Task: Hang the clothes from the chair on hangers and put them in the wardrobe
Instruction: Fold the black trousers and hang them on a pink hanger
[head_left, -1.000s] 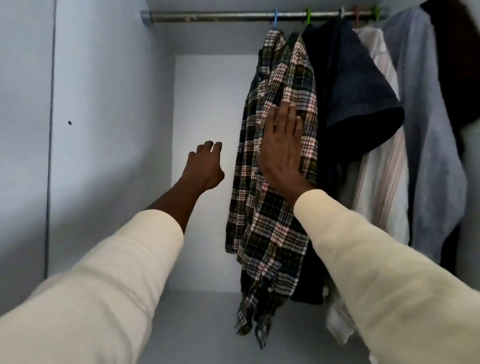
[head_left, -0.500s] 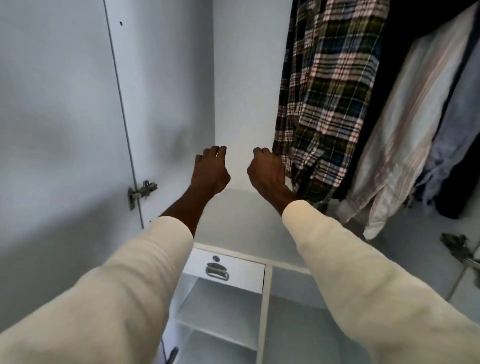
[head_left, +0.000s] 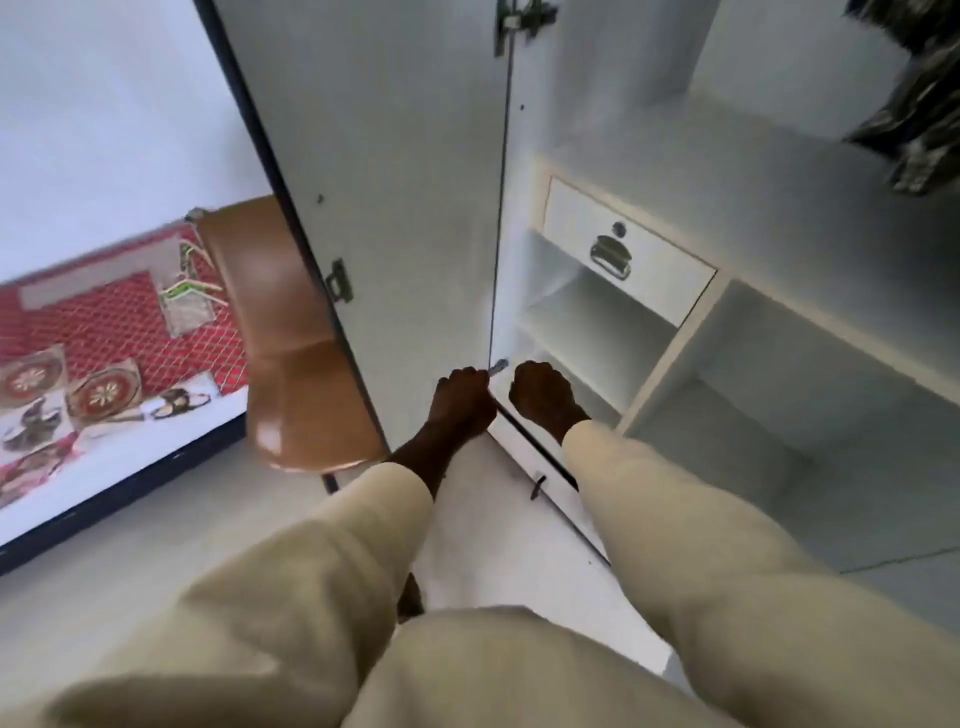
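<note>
Hands (head_left: 465, 400) (head_left: 540, 392) low, fingers curled, empty, chair (head_left: 291, 343) upright beside wardrobe (head_left: 415, 156) door.

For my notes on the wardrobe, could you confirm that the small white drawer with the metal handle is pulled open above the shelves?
Not quite: in the head view the small white drawer is closed, its front flush with the frame. The rest holds: it carries a metal handle and sits above the shelves.

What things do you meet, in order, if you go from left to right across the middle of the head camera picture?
Red patterned bedcover → hangers lying on it → brown chair → open wardrobe door → left hand → right hand → white drawer with metal handle → hem of hanging plaid shirt.
</note>
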